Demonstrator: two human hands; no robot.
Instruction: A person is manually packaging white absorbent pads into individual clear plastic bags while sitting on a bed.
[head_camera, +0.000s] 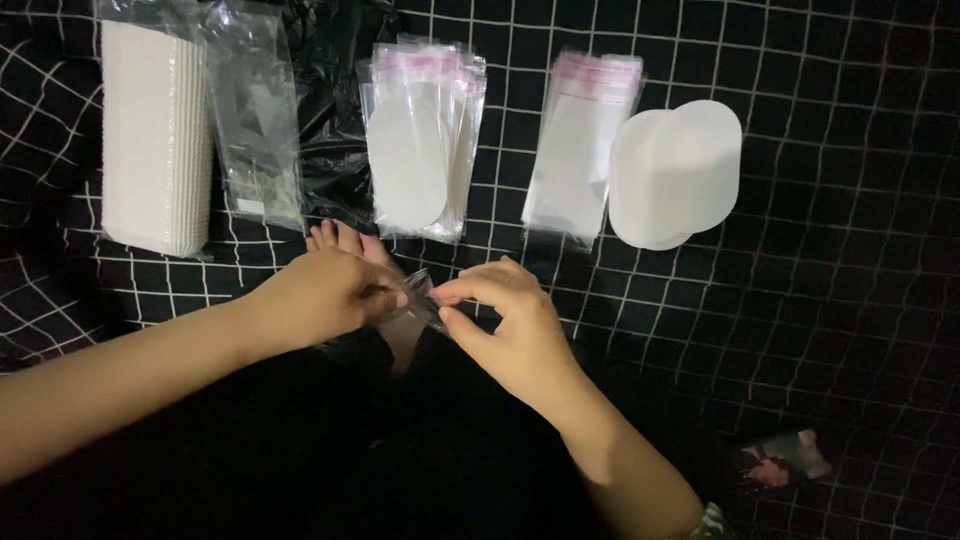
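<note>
Clear plastic sleeve (422, 298), small and crinkled, sits pinched between both hands near the middle of the scene, above a black cloth with a white grid (850, 300). Far left lies a tall stack of white ridged pads (155, 140) in a wrapper, and just right of it a loose clear bag (258, 130) over black plastic film. The left hand (320, 295) has its grip pressed together on the sleeve's left edge. Beyond the hands, bare toes (340, 240) peek out, and farther off sits a pile of sleeves filled with white ovals (415, 150). The right hand (515, 320) pinches the sleeve's right edge with thumb and forefinger. Far right lie empty sleeves (580, 140) beside a stack of bare white ovals (675, 175).
</note>
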